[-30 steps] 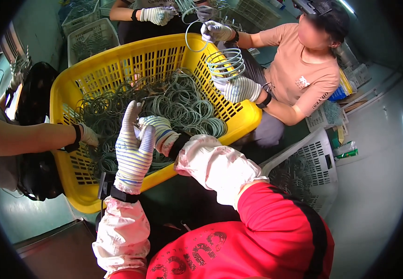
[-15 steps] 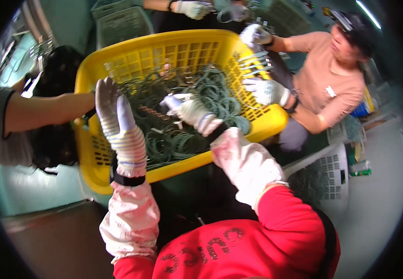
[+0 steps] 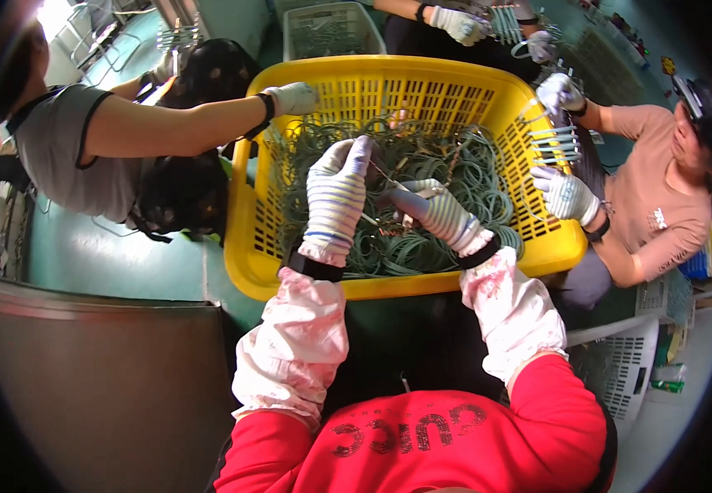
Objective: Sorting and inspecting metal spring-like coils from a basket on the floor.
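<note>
Both my hands wear striped knit gloves and are over a yellow plastic basket (image 3: pixel 360 288) heaped with thin grey-green rings or coils (image 3: pixel 475 160). My left hand (image 3: pixel 335 197) is raised above the pile, fingertips pinched together. To its right, my right hand (image 3: pixel 446 215) is lower, its darkened fingers curled closed close over the rings. A thin strand (image 3: pixel 385 174) spans the gap between the two sets of fingertips; its kind is unclear. A small light-coloured piece shows under the right fingers. Copper-coloured bits lie among the rings.
A co-worker's gloved hand (image 3: pixel 292 99) reaches over the basket's left rim. On the right, another person's gloved hands (image 3: pixel 567 194) hold a rack of pale rods (image 3: pixel 555 144). A third worker's gloves (image 3: pixel 461 26) are beyond the far rim. Pale crates (image 3: pixel 333 31) stand behind.
The view has swung left, so the basket appears farther right. My hands have come closer together; the left fingers, stretched out before, are now pinched. The left co-worker's hand now shows above the basket.
</note>
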Action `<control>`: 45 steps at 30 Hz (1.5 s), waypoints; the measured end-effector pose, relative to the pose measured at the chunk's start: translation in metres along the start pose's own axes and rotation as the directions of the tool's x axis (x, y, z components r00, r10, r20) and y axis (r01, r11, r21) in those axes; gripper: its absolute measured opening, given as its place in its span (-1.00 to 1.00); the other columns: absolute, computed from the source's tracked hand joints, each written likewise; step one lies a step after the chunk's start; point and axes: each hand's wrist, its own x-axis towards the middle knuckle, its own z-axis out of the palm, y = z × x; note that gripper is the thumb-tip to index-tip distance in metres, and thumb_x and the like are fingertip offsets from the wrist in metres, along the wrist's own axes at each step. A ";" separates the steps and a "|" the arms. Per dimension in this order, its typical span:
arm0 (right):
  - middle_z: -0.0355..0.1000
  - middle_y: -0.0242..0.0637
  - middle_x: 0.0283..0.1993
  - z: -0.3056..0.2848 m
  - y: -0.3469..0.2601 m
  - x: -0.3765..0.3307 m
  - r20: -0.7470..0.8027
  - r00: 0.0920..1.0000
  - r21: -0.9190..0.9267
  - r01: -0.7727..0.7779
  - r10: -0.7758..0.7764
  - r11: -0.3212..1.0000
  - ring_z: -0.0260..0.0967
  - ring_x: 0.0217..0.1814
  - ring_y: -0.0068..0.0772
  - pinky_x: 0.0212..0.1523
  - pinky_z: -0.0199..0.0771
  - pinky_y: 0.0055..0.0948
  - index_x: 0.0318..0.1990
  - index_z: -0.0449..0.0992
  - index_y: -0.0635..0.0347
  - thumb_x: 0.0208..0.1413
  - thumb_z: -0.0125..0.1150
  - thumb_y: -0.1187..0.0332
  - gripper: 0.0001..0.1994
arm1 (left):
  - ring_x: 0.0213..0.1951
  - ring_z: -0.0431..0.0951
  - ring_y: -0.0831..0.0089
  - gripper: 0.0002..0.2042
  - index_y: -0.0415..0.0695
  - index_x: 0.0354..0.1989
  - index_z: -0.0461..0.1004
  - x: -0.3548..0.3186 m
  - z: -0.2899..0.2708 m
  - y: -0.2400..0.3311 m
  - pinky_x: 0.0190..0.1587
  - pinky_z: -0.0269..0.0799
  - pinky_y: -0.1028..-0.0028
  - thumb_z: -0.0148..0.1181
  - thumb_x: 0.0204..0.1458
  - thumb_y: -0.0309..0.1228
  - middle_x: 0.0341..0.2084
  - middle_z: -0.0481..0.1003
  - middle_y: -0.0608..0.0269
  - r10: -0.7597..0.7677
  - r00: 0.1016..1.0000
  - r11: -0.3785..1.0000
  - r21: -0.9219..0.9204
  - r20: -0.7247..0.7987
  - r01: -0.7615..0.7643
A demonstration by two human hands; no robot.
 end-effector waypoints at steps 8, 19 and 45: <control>0.26 -0.52 -0.57 -0.001 0.005 -0.012 0.131 0.968 -0.129 0.228 -0.212 0.965 0.27 -0.51 -0.63 -0.43 0.34 -0.51 -0.49 0.38 0.16 0.26 0.13 0.03 -0.59 | -0.48 0.60 0.31 -0.78 -0.08 -0.24 0.50 0.002 -0.014 0.005 -0.33 0.59 0.29 0.14 0.21 -0.19 -0.46 0.60 0.19 -0.361 0.924 0.858 -0.343 0.126 0.382; 0.50 -0.53 -0.40 -0.020 0.059 0.015 -0.053 0.990 -0.141 0.122 -0.130 0.982 0.27 -0.41 -0.79 -0.37 0.31 -0.61 -0.29 0.61 0.17 0.30 0.14 0.16 -0.72 | -0.31 0.51 0.57 -0.61 -0.10 0.04 0.46 0.019 -0.004 -0.044 -0.26 0.41 0.53 0.25 0.18 -0.11 -0.30 0.57 0.34 -0.208 0.960 0.933 -0.255 0.189 0.253; 0.34 -0.56 -0.50 0.017 0.009 0.005 -0.205 0.971 0.176 -0.091 0.127 0.980 0.21 -0.57 -0.74 -0.53 0.32 -0.62 -0.35 0.55 0.01 0.23 0.19 -0.03 -0.67 | 0.03 0.36 0.51 -0.50 -0.13 0.22 0.39 0.002 -0.002 -0.030 0.14 0.29 0.43 0.22 0.21 -0.10 0.00 0.45 0.32 -0.159 0.974 0.851 -0.477 0.163 0.219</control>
